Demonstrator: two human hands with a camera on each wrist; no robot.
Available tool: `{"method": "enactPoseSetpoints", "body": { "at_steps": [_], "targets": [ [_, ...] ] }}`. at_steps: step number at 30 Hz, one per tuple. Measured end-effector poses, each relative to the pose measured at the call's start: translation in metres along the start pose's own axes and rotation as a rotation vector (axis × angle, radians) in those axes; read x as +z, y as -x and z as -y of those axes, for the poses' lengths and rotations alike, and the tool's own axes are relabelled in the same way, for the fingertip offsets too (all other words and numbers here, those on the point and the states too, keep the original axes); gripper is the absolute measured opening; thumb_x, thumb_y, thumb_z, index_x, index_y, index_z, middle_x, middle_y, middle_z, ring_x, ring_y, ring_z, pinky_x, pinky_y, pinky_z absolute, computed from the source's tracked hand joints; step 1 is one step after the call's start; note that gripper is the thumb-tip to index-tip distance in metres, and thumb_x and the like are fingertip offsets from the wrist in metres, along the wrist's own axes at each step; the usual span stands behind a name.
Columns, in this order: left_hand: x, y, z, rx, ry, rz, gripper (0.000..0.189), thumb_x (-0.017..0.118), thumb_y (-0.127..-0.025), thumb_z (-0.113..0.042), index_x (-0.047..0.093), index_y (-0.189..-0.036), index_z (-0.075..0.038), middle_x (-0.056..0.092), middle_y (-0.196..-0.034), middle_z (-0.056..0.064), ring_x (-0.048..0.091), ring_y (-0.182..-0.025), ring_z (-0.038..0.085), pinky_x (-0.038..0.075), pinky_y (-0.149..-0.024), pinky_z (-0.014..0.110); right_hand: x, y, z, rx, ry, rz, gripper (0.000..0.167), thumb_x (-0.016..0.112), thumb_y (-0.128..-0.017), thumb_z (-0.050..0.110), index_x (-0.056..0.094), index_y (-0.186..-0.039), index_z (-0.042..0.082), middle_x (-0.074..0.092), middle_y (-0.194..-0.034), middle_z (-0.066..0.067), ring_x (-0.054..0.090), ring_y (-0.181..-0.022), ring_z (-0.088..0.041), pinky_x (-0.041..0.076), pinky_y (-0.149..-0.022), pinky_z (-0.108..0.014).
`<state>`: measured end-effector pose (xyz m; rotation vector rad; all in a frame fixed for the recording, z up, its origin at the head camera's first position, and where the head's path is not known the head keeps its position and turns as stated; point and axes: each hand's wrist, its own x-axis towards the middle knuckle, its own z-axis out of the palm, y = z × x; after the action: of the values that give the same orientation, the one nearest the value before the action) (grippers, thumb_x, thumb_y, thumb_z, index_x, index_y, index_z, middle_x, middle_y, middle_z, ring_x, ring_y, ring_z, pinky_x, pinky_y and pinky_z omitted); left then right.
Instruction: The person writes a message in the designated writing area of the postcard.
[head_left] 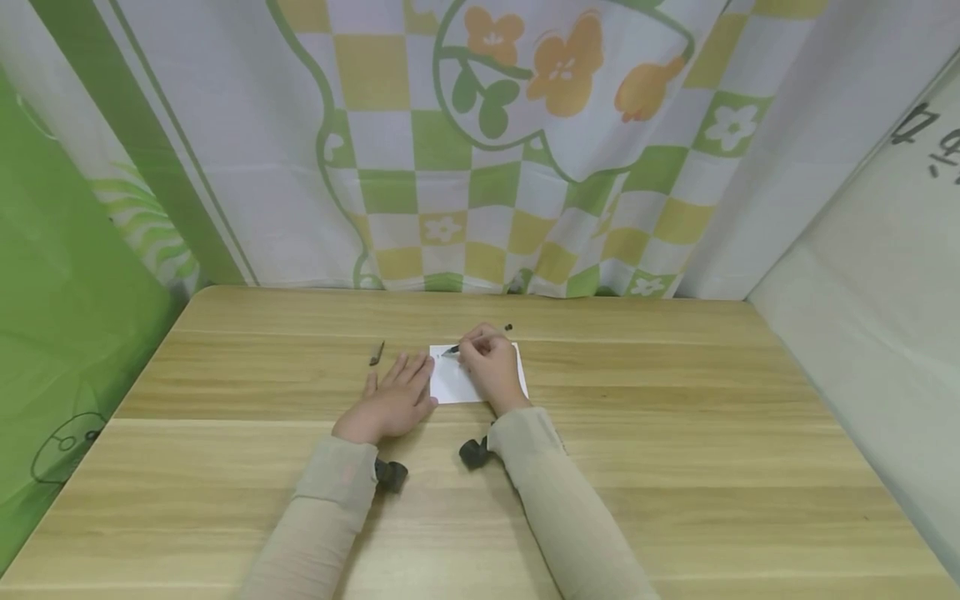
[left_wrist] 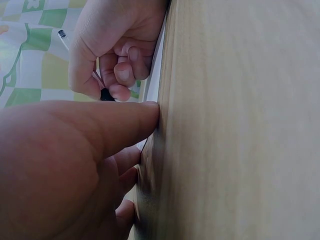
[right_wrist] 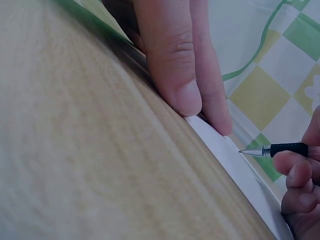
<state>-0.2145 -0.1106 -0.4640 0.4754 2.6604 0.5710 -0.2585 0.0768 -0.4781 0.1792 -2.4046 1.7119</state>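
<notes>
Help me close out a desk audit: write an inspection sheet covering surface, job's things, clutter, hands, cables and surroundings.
Surface: pale wood-grain table.
Job's things: white rectangular paper sheet; slim pen with a black grip, its tip at the sheet.
Clutter: small dark slender object left of the sheet, too small to identify.
Hands: left hand touches the sheet's left edge; right hand pinches the pen.
Cables: nothing seen.
Surroundings: green, yellow and white patterned curtain behind.
</notes>
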Motion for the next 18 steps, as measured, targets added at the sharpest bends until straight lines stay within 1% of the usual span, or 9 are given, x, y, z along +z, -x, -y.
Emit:
{"method": "enactPoseSetpoints", "body": {
  "at_steps": [7, 18],
  "targets": [
    [0.0005, 0.0001, 0.0004, 0.004, 0.01, -0.008, 0.071, 0.04, -0.108, -0.043, 0.008, -0.164, -0.015, -0.004, -0.17, 0.003, -0.009, -0.155, 0.032, -0.012, -0.115, 0.069, 0.0006, -0.0003, -0.0009, 0.016, -0.003, -0.003, 0.013, 0.061, -0.087, 0.014, 0.068, -0.078, 0.009, 0.065, -0.085, 0.0, 0.062, -0.083, -0.018, 0.052, -0.073, -0.03],
    [0.0, 0.0018, -0.0012, 0.008, 0.016, -0.012, 0.071, 0.04, -0.108, -0.044, 0.009, -0.164, -0.014, -0.002, -0.17, 0.004, -0.009, -0.155, 0.032, -0.011, -0.115, 0.07, 0.0006, 0.0002, -0.0002, -0.001, 0.004, -0.006, 0.014, 0.06, -0.084, 0.011, 0.068, -0.072, 0.007, 0.065, -0.087, -0.001, 0.061, -0.087, -0.018, 0.05, -0.077, -0.03]
  ]
}}
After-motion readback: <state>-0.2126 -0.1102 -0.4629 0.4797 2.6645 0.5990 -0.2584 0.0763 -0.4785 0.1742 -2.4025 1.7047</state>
